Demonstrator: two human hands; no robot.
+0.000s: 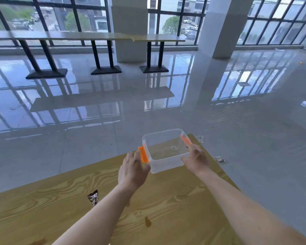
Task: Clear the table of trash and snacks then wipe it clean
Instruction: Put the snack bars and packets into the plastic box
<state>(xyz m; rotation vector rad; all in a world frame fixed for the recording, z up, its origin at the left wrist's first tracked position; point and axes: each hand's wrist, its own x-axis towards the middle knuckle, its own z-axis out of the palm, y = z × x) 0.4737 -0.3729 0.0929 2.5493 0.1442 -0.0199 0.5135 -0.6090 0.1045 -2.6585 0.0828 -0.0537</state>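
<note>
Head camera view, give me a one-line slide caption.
Both hands, left and right, grip an empty clear bin on a wooden table.

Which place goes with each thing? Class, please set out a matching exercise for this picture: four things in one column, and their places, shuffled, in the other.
Things
1. clear plastic box
2. dark snack wrapper
3. brown stain
4. crumpled silver wrapper

Places
A. on the floor, just off the table's right edge
B. on the wooden table, left of the left forearm
C. between both hands, at the table's far end
D. on the tabletop between the two forearms

Pairs: 1-C, 2-B, 3-D, 4-A
</note>
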